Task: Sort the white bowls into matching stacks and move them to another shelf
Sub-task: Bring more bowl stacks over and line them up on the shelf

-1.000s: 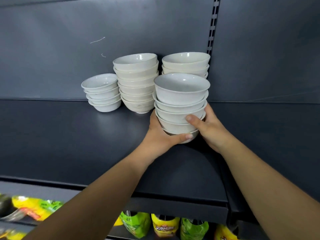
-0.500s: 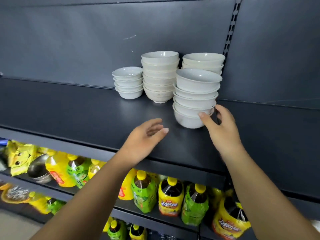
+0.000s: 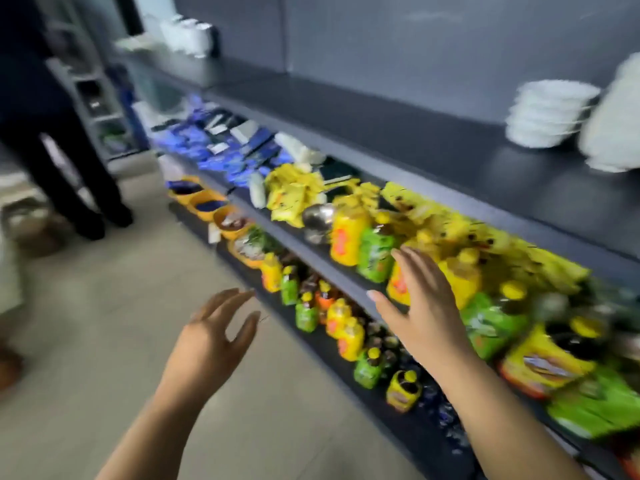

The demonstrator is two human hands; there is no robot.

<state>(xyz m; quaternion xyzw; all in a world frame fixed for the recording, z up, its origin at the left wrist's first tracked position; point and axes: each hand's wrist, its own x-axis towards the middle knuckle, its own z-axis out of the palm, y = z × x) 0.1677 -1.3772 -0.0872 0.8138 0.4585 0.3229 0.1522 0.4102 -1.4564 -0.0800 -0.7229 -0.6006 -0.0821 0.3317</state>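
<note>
While both hands hang in the air and hold nothing, the whole view is very blurry. The left hand [image 3: 211, 341] is low, over the pale floor [image 3: 121, 306], with its fingers spread and a little bent. The right hand [image 3: 422, 306] is higher, in front of the bottles [image 3: 348, 235], with its fingers straight and its thumb out to the side. Neither hand touches a thing. The white bowls are well apart from the hands, up on the dark top shelf [image 3: 398, 133], over at the right side. A short stack of white bowls [image 3: 547, 114] sits there, and a bigger stack [image 3: 613, 129] sits just beside it at the very edge of the view, partly cut off. Far down the same shelf, at the back, there are more white things [image 3: 188, 36], too blurry to tell what they are. On the shelf under the bowls lie yellow packets [image 3: 294, 195], a shiny metal bowl [image 3: 318, 216] and yellow and green bottles. Further along lie blue packets [image 3: 221, 147]. Lower down are more small bottles and some yellow tubs [image 3: 207, 206]. At the left, a person in dark trousers [image 3: 62, 150] stands on the floor.
</note>
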